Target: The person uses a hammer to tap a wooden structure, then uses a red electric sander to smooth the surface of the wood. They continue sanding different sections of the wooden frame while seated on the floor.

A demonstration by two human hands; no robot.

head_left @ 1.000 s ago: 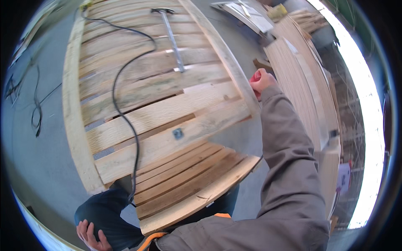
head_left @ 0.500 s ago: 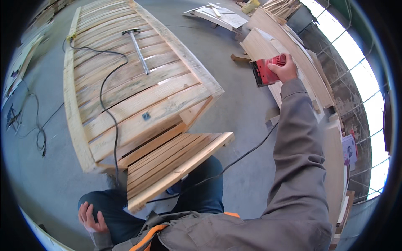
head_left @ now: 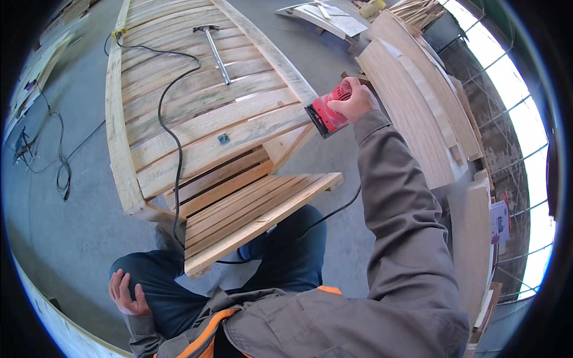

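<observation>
Clearly, I have my right grip (head_left: 356, 102) closed around a red power sander (head_left: 332, 111) right of centre, beside a slatted wooden crate (head_left: 256, 132). My left grip (head_left: 129, 293) rests open on the knee (head_left: 149, 269), lower left; a claw hammer (head_left: 218, 56) lies atop the crate, upper left.

No wording, brand or number could be read with certainty. Dark print and pinkish-purple marks were borne by a white package (head_left: 499, 222), which was seen at the right beside the pale boards (head_left: 470, 232), but its print was too small and blurred to be made out. On the red power tool (head_left: 332, 111), no lettering could be deciphered. Whether a label was formed by the small blue square (head_left: 224, 138) on the near slat (head_left: 268, 127) could not be told.
</observation>
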